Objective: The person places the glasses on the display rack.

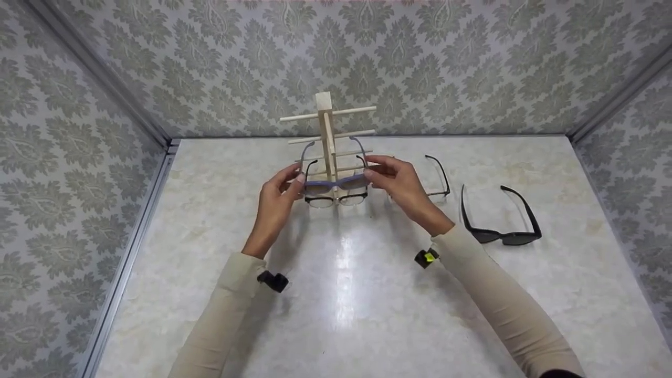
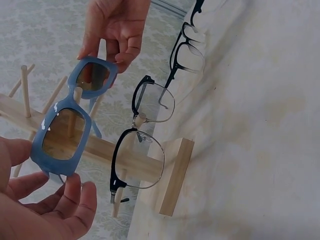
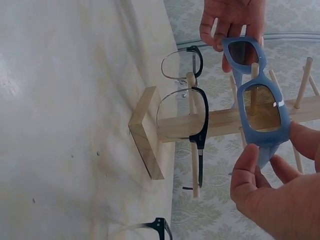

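Blue-framed sunglasses (image 2: 60, 135) with brown lenses are held between both hands at the wooden eyewear stand (image 1: 326, 131). My left hand (image 1: 278, 197) pinches one outer end of the frame, by the hinge. At the opposite end my right hand (image 1: 401, 186) grips the frame with thumb and fingers. In the right wrist view a peg of the stand shows at the bridge of the sunglasses; whether they rest on it I cannot tell. Just below them, black half-rim eyeglasses (image 3: 205, 117) with clear lenses sit on the stand's lowest pegs.
Black sunglasses (image 1: 512, 238) lie on the marbled table (image 1: 367, 315) at the right, temples pointing away. Between them and the stand is another pair of dark-framed eyeglasses (image 1: 446, 181), partly behind my right hand. Patterned wall panels (image 1: 336, 58) enclose the table at the back and sides.
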A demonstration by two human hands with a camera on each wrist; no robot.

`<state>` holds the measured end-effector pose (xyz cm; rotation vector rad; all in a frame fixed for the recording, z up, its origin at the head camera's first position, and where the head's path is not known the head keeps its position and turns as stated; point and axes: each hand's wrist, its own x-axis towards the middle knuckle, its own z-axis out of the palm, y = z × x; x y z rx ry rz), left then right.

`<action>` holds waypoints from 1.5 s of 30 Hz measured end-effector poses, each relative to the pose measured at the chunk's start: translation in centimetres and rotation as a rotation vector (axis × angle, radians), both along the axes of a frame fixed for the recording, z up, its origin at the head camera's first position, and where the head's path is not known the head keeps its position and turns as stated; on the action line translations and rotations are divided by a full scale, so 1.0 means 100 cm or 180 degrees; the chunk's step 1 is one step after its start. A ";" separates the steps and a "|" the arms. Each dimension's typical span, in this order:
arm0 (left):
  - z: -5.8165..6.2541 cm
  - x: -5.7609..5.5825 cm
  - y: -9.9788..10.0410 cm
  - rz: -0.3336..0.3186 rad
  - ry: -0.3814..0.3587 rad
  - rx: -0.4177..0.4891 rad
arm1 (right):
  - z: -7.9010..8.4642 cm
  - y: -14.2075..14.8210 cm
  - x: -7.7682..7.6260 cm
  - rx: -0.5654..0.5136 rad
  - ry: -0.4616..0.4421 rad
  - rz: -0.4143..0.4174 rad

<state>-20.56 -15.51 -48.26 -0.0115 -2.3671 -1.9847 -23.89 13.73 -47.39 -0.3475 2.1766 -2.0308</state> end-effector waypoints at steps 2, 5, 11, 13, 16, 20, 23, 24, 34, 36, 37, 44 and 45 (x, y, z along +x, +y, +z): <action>-0.001 0.003 0.000 0.0063 0.0036 -0.0080 | 0.001 0.005 0.003 0.0112 0.0068 -0.0036; -0.003 0.011 -0.002 0.0161 0.0115 -0.0194 | 0.003 0.014 0.009 0.0222 0.0122 -0.0128; -0.002 0.027 -0.004 0.0254 0.0189 -0.0336 | 0.002 0.036 0.019 0.0361 0.0170 -0.0277; 0.000 0.032 -0.003 0.0282 0.0216 -0.0324 | 0.002 0.043 0.022 0.0389 0.0191 -0.0313; 0.003 0.039 -0.002 0.0302 0.0266 -0.0284 | 0.002 0.052 0.027 0.0389 0.0212 -0.0380; 0.005 0.046 0.001 0.0318 0.0310 -0.0275 | 0.001 0.063 0.032 0.0372 0.0249 -0.0442; 0.005 0.052 0.004 0.0342 0.0349 -0.0263 | -0.001 0.071 0.036 0.0368 0.0268 -0.0465; 0.004 0.054 0.005 0.0354 0.0367 -0.0258 | -0.001 0.074 0.038 0.0370 0.0272 -0.0463; -0.006 0.063 0.013 0.0269 0.0421 -0.0158 | -0.010 0.101 0.055 0.0344 0.0233 -0.0594; -0.008 0.063 0.015 0.0237 0.0421 -0.0120 | -0.012 0.106 0.059 0.0339 0.0230 -0.0609; -0.009 0.064 0.016 0.0208 0.0434 -0.0110 | -0.013 0.108 0.060 0.0338 0.0221 -0.0622; -0.014 0.066 0.024 0.0039 0.0505 -0.0073 | -0.016 0.124 0.071 0.0304 0.0176 -0.0734; -0.015 0.066 0.026 0.0026 0.0502 -0.0064 | -0.016 0.127 0.073 0.0322 0.0188 -0.0751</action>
